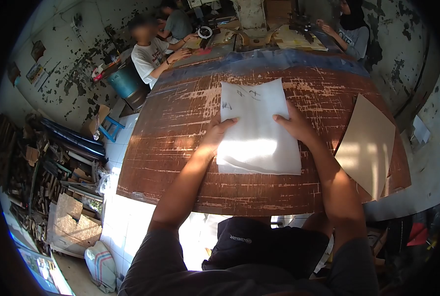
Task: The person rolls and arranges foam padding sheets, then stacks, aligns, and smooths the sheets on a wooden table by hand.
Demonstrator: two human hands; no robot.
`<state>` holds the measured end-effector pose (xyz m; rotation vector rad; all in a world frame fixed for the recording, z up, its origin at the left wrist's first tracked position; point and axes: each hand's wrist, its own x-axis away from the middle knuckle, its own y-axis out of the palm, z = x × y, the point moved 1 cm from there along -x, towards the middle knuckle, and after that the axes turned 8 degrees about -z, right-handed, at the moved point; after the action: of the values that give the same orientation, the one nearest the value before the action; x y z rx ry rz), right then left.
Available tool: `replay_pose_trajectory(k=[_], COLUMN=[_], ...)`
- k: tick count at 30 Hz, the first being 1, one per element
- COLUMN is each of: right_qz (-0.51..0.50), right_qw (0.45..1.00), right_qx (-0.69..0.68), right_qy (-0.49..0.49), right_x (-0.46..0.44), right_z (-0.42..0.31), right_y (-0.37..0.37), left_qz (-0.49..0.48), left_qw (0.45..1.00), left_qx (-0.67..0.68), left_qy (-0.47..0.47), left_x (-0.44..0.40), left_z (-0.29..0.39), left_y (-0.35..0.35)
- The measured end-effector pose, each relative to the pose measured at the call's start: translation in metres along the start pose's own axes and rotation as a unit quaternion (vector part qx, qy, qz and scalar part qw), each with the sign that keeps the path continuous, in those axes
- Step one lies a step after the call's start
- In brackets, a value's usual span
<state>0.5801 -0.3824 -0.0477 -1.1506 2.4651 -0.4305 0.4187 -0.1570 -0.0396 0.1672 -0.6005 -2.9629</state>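
A small stack of white, soft-looking sheets is in front of me above the worn brown table. Dark handwritten marks run across its upper part, and a lower sheet edge shows at the bottom. My left hand grips the stack's left edge, thumb on top and fingers hidden beneath. On the opposite edge, my right hand holds it the same way. Bright sunlight falls across the lower half of the sheets.
A tan board lies on the table's right side. Bluish plastic sheeting covers the far edge. One person stands at the far left, another at the far right. Scrap wood is piled at left, near a blue stool.
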Motion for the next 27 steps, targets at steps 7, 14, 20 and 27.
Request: replay_pose_trajectory(k=[7, 14, 20, 27], right_qz=[-0.007, -0.005, -0.002, -0.013], right_qw=[1.000, 1.000, 1.000, 1.000], right_qx=[-0.005, -0.001, 0.002, 0.005], right_qy=[-0.013, 0.001, -0.001, 0.005], right_x=[-0.0024, -0.0003, 0.0004, -0.0010], right_z=[0.0032, -0.0019, -0.0025, -0.0004], right_y=[-0.0001, -0.0006, -0.0003, -0.0013], left_qz=[-0.005, -0.019, -0.014, -0.012], left_qw=[1.000, 1.000, 1.000, 1.000], left_qx=[-0.010, -0.008, -0.005, -0.002], left_qy=[0.009, 0.016, 0.010, 0.012], left_x=[-0.0007, 0.0000, -0.0012, -0.0002], left_z=[-0.0003, 0.0009, 0.0006, 0.0011], left_y=[-0.0002, 0.0017, 0.0005, 0.0014])
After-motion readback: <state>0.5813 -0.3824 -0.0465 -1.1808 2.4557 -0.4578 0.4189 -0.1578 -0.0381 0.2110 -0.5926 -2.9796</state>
